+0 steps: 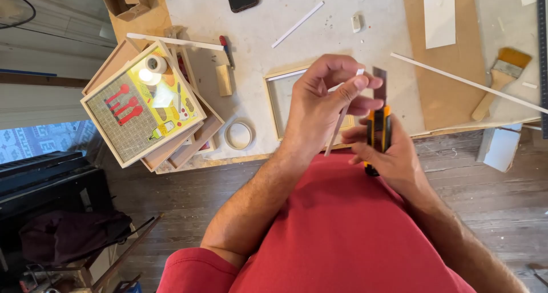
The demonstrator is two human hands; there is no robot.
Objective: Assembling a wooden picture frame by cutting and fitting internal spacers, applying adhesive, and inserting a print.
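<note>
White and thin, a strip of trim [341,119] was pinched near its top end in the fingers of the left hand [319,107], held just above the bench [257,36] edge, while the right hand [388,156] gripped a yellow-and-black utility knife [378,127] with its blade out beside that end. The trimming looked barely begun (no cut showed in the strip), and the small wooden frame [277,107] lay unfinished behind the hands.

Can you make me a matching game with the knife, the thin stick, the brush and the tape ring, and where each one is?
Things:
1. utility knife
2. thin white strip
3. paintbrush
4. tape ring

Places:
A. lying near the table's front edge, beside the stacked frames
B. in the left hand
C. in the right hand
D. lying on the table at the far right

Pairs: 1-C, 2-B, 3-D, 4-A
</note>
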